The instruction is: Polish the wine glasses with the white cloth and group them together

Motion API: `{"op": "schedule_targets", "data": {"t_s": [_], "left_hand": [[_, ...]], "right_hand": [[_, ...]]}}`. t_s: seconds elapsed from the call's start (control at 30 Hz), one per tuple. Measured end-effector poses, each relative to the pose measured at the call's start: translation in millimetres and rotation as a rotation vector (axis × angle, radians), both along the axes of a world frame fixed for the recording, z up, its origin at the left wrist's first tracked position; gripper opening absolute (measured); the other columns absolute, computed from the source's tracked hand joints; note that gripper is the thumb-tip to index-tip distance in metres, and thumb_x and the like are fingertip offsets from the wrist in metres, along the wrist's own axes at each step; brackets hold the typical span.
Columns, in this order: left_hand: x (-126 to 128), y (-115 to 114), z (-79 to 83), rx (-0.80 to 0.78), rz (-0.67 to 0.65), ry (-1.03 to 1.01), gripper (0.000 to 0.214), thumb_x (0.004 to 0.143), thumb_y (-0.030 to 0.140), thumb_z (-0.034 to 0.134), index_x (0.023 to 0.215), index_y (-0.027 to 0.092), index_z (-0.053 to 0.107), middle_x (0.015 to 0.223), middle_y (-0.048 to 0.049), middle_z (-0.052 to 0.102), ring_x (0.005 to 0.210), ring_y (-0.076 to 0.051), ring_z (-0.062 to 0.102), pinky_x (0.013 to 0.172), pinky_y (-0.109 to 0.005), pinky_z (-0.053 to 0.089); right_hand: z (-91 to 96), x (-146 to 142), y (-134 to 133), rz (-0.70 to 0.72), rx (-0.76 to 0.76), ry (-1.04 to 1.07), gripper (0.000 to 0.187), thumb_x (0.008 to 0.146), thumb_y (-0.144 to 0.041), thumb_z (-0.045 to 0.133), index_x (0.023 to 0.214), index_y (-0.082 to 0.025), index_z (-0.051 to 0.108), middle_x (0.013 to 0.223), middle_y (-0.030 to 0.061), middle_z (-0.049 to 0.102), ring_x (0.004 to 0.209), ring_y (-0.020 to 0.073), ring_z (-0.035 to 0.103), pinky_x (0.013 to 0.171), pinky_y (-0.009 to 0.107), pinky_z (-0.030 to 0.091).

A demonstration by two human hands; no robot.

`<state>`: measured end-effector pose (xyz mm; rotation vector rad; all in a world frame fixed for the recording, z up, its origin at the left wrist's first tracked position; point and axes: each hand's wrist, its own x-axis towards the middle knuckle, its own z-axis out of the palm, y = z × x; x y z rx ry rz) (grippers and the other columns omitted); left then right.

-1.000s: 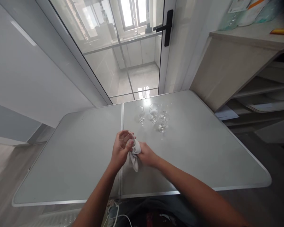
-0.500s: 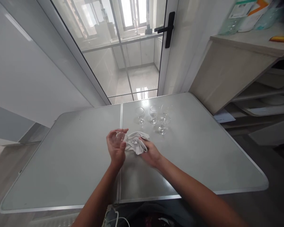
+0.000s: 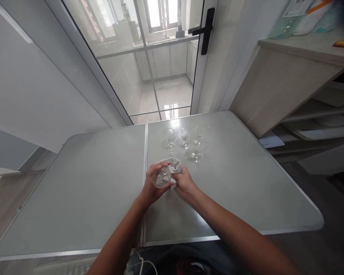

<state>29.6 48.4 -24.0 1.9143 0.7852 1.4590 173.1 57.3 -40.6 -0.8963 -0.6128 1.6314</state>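
My left hand (image 3: 150, 190) is closed around a small clear stemmed glass (image 3: 160, 178), its open rim tilted toward me. My right hand (image 3: 184, 182) grips a white cloth (image 3: 173, 165) that is pressed against the far side of that glass. Both hands hover just above the middle of the grey folding table (image 3: 88, 198). Three more small stemmed glasses stand upright behind them: one at the left (image 3: 169, 138), one in the middle (image 3: 185, 137) and one at the right (image 3: 196, 149).
A glass sliding door (image 3: 137, 57) with a black handle (image 3: 205, 26) stands beyond the table. A wooden shelf unit (image 3: 298, 84) with packages on top is at the right. White cables (image 3: 140, 263) hang below the table's near edge.
The left hand turned the glass so its rim faces me and shifted right. The cloth, spread over the glass base before, is now bunched behind the glass in the right hand.
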Motion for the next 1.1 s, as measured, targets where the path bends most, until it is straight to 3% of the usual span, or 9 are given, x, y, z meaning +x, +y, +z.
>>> {"op": "schedule_targets", "data": {"t_s": [0.27, 0.4, 0.47, 0.53, 0.63, 0.73, 0.8, 0.93, 1.1], "left_hand": [[3.7, -2.8, -1.6, 0.163, -0.058, 0.227, 0.075, 0.082, 0.019, 0.080, 0.141, 0.034, 0.038, 0.131, -0.0103, 0.062, 0.124, -0.028, 0.065, 0.113, -0.061, 0.047], [7.3, -2.5, 1.0, 0.179, -0.014, 0.160, 0.077, 0.082, 0.019, 0.081, 0.143, 0.035, 0.037, 0.131, -0.0100, 0.061, 0.124, -0.027, 0.064, 0.111, -0.060, 0.048], [7.3, 0.3, 5.2, 0.129, 0.045, 0.094, 0.075, 0.083, 0.021, 0.081, 0.143, 0.034, 0.038, 0.131, -0.0101, 0.059, 0.123, -0.026, 0.064, 0.109, -0.057, 0.050], [5.4, 5.4, 13.1, 0.070, 0.165, 0.013, 0.070, 0.084, 0.026, 0.080, 0.141, 0.031, 0.039, 0.132, -0.0108, 0.056, 0.122, -0.026, 0.064, 0.107, -0.053, 0.052], [0.8, 16.9, 29.6, 0.002, 0.370, -0.019, 0.064, 0.083, 0.034, 0.081, 0.137, 0.029, 0.048, 0.137, -0.0114, 0.049, 0.128, -0.028, 0.058, 0.106, -0.049, 0.053], [-0.4, 28.6, 41.4, -0.112, 0.459, 0.125, 0.058, 0.080, 0.038, 0.082, 0.133, 0.029, 0.058, 0.129, -0.0089, 0.052, 0.124, -0.027, 0.057, 0.102, -0.045, 0.055], [3.7, 34.5, 41.8, -0.213, 0.423, 0.156, 0.059, 0.081, 0.037, 0.081, 0.134, 0.030, 0.058, 0.122, -0.0078, 0.056, 0.119, -0.026, 0.059, 0.096, -0.042, 0.057], [20.5, 42.4, 28.6, -0.383, 0.340, 0.004, 0.065, 0.078, 0.035, 0.084, 0.134, 0.027, 0.052, 0.124, -0.0093, 0.061, 0.121, -0.026, 0.061, 0.092, -0.041, 0.060], [38.6, 49.2, 19.8, -0.466, 0.316, 0.030, 0.051, 0.077, 0.036, 0.083, 0.118, 0.024, 0.057, 0.123, -0.0095, 0.064, 0.121, -0.026, 0.061, 0.092, -0.043, 0.060]], "right_hand": [[-3.8, -2.3, 2.7, 0.072, 0.085, -0.057, 0.026, 0.060, -0.023, 0.081, 0.083, -0.015, 0.072, 0.077, 0.0014, 0.069, 0.072, 0.0173, 0.062, 0.068, 0.027, 0.049], [-1.8, 0.3, 5.1, 0.036, 0.118, -0.109, 0.026, 0.062, -0.028, 0.082, 0.081, -0.015, 0.070, 0.076, 0.0018, 0.068, 0.071, 0.0172, 0.061, 0.066, 0.026, 0.048], [-0.2, 3.6, 5.8, 0.021, 0.171, -0.229, 0.024, 0.068, -0.032, 0.079, 0.082, -0.016, 0.068, 0.079, 0.0025, 0.069, 0.073, 0.0176, 0.061, 0.067, 0.026, 0.048], [1.6, 8.2, 4.6, 0.037, 0.228, -0.504, 0.019, 0.076, -0.035, 0.073, 0.078, -0.017, 0.066, 0.076, 0.0023, 0.067, 0.071, 0.0176, 0.060, 0.065, 0.025, 0.044], [5.4, 14.3, -0.9, 0.226, 0.317, -1.064, 0.012, 0.078, -0.028, 0.067, 0.072, -0.018, 0.065, 0.067, 0.0019, 0.064, 0.063, 0.0173, 0.057, 0.060, 0.026, 0.034], [10.9, 15.0, -6.6, 0.518, 0.447, -1.409, 0.007, 0.073, -0.021, 0.066, 0.080, -0.019, 0.069, 0.075, 0.0049, 0.070, 0.067, 0.0196, 0.062, 0.061, 0.026, 0.032], [15.4, 13.2, -8.9, 0.637, 0.557, -1.498, 0.014, 0.074, -0.022, 0.066, 0.088, -0.019, 0.070, 0.083, 0.0071, 0.073, 0.075, 0.0220, 0.066, 0.063, 0.027, 0.033], [24.0, 10.9, -11.1, 0.841, 0.858, -1.492, 0.017, 0.077, -0.024, 0.067, 0.093, -0.019, 0.070, 0.088, 0.0075, 0.075, 0.078, 0.0237, 0.069, 0.063, 0.028, 0.035], [28.7, 11.0, -14.7, 0.915, 1.066, -1.484, 0.019, 0.079, -0.021, 0.067, 0.098, -0.016, 0.070, 0.091, 0.0088, 0.076, 0.077, 0.0234, 0.070, 0.062, 0.029, 0.038]]}}
